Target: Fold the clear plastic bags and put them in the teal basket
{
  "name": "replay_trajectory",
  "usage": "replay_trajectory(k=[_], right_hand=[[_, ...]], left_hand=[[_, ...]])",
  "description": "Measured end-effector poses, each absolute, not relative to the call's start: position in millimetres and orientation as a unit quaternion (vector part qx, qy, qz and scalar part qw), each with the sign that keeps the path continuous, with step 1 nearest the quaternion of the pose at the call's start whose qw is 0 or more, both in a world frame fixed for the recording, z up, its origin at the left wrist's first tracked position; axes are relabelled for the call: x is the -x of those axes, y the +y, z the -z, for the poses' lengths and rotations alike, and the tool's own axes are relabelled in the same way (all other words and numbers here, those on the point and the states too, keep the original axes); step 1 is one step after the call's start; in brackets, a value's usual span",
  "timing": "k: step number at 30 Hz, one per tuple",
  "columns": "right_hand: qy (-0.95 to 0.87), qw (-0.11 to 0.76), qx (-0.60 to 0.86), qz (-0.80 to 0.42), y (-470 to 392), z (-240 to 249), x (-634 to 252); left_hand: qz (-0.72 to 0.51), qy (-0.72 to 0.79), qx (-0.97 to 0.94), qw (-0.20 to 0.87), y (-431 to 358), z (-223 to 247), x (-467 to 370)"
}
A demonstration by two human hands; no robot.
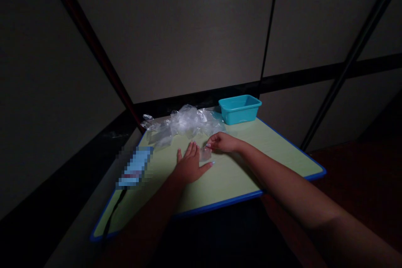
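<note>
Watching remotely, I see the left hand (190, 168) lying flat, fingers spread and grasping nothing, inward from the near edge of the pale green, blue-rimmed surface (238, 180). Just right of its fingers lies a small, clear, filmy plastic piece (205, 155), its long axis unclear to me. The right hand (221, 141), nearer to it, pinches its far right side. Beyond, crumpled clear plastic film (188, 121) lines the far edge, up to a turquoise rectangular tub (241, 114) at the far right corner.
</note>
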State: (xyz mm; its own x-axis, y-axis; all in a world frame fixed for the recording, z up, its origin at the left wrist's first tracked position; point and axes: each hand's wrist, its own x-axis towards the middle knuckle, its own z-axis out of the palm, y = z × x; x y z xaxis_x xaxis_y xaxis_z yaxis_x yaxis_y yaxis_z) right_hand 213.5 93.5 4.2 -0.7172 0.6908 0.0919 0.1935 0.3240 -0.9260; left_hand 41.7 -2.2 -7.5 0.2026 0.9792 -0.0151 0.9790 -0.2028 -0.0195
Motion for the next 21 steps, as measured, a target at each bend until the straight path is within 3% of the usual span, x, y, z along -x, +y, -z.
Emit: replay_trajectory(k=[7,17,21], right_hand=[[-0.772,0.276,0.221,-0.529,93.8,-4.3,-215.0],[-0.878,0.326,0.24,-0.255,93.1,-7.0,-216.3],[-0.892,0.315,0.227,-0.231,97.0,-4.7,-217.4]], left_hand=[[-0.01,-0.616,0.787,-0.024,-3.2,6.2,-42.2],[-0.015,-0.621,0.784,-0.019,-2.8,6.4,-42.8],[-0.008,-0.623,0.782,-0.022,-1.4,9.4,-41.8]])
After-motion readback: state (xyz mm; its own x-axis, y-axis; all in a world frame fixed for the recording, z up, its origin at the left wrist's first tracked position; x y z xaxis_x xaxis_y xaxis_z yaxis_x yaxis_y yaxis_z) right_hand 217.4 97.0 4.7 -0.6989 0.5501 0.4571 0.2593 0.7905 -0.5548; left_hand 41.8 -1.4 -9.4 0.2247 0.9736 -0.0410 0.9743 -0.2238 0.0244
